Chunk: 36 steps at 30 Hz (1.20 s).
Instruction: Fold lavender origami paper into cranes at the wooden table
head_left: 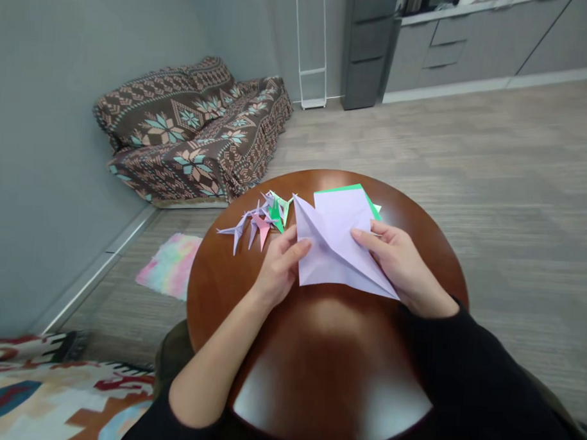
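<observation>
A lilac sheet of origami paper (333,257), creased along a diagonal, is held up between both hands over the table. My left hand (281,263) pinches its left edge, thumb in front and fingers behind. On the other side, my right hand (393,259) grips the sheet with the thumb on its face. Behind it lies a stack of paper (342,199), a lilac sheet on top and green showing at its edge. Several folded paper cranes in lilac, with a pink crane (261,226) and a green crane (276,214), sit beyond my left hand.
The round brown wooden table (317,362) has a glossy top. Past it stand a sofa (195,127) under a patterned cover and grey cabinets (453,49). A pastel fluffy mat (170,267) lies on the floor at left, and a patterned cloth (51,397) fills the lower left.
</observation>
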{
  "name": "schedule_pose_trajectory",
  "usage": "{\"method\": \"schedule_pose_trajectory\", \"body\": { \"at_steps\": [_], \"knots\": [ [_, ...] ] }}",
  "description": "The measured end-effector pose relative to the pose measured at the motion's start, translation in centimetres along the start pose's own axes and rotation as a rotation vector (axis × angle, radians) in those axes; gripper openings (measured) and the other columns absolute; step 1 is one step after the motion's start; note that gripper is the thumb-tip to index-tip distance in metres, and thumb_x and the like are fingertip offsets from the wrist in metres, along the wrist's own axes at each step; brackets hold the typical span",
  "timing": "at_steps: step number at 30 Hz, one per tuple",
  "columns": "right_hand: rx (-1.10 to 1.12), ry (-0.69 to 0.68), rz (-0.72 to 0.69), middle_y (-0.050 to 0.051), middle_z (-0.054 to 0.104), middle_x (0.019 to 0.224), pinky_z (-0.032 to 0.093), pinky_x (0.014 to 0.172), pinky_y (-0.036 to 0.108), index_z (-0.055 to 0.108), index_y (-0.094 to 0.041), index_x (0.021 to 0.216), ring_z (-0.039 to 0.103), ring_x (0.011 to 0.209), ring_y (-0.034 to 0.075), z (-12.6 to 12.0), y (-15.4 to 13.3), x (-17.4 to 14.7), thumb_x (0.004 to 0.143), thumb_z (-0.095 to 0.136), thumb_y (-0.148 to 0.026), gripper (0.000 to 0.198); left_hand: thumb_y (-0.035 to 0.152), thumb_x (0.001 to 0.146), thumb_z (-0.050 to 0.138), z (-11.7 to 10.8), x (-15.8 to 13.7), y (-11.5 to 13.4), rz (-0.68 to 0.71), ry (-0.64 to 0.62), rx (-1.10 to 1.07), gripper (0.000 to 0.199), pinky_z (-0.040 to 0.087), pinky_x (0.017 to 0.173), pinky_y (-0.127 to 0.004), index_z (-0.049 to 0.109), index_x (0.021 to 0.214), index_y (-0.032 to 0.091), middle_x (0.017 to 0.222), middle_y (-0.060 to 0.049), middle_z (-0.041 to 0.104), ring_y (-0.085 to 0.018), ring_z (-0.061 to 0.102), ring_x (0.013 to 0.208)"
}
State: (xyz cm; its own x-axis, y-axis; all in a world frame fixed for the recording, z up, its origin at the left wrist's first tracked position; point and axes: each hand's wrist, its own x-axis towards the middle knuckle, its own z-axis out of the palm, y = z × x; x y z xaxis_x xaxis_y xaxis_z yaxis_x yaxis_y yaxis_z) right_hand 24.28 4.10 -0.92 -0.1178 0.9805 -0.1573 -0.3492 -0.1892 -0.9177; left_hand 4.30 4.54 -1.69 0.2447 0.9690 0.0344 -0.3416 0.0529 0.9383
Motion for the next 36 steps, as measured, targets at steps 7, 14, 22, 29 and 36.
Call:
{"method": "schedule_pose_trajectory", "body": {
  "at_steps": [7,14,22,29,36],
  "knots": [
    [-0.004,0.02,0.033,0.004,0.082,0.084,0.062,0.066,0.035,0.074,-0.021,0.094,0.076,0.066,0.023,-0.8,-0.4,0.5,0.076,0.086,-0.041,0.029,0.039,0.069,0.089,0.4,-0.3,0.4,-0.223,0.035,0.031,0.044,0.06,0.076,-0.039,0.078,0.1,0.01,0.094,-0.015,0.081,-0.033,0.077,0.084],
    [-0.033,0.004,-0.053,0.004,0.082,0.087,0.061,0.07,0.038,0.07,-0.021,0.094,0.077,0.074,0.025,-1.0,0.4,0.9,0.069,0.091,-0.04,0.037,0.036,0.071,0.087,0.2,0.4,-0.9,-0.169,0.109,-0.044,0.039,0.06,0.085,-0.042,0.077,0.1,0.013,0.098,-0.013,0.081,-0.032,0.077,0.092],
    [-0.059,0.052,-0.09,0.002,0.079,0.078,0.057,0.066,0.034,0.066,-0.022,0.081,0.073,0.069,0.022,-1.1,0.6,0.9,0.067,0.093,-0.036,0.033,0.026,0.074,0.083,0.3,0.4,-0.2,-0.197,0.125,-0.132,0.031,0.06,0.093,-0.046,0.075,0.102,0.014,0.1,-0.013,0.081,-0.034,0.076,0.102],
    [-0.107,-0.207,-0.029,0.007,0.082,0.103,0.057,0.092,0.04,0.077,-0.018,0.102,0.076,0.098,0.027,1.4,1.7,-0.6,0.075,0.086,-0.033,0.033,0.058,0.089,0.065,1.6,0.0,-0.3,-0.068,0.068,-0.227,0.052,0.05,0.109,-0.049,0.069,0.122,0.018,0.124,-0.012,0.075,-0.036,0.063,0.128],
    [-0.567,-0.137,-0.138,0.004,0.075,0.073,0.054,0.058,0.032,0.073,-0.016,0.093,0.068,0.063,0.022,0.8,1.6,-0.5,0.087,0.074,-0.045,0.029,0.037,0.082,0.08,1.7,0.0,-0.9,-0.032,0.136,-0.134,0.045,0.054,0.1,-0.039,0.07,0.121,0.017,0.116,-0.011,0.078,-0.029,0.071,0.113]
  ]
}}
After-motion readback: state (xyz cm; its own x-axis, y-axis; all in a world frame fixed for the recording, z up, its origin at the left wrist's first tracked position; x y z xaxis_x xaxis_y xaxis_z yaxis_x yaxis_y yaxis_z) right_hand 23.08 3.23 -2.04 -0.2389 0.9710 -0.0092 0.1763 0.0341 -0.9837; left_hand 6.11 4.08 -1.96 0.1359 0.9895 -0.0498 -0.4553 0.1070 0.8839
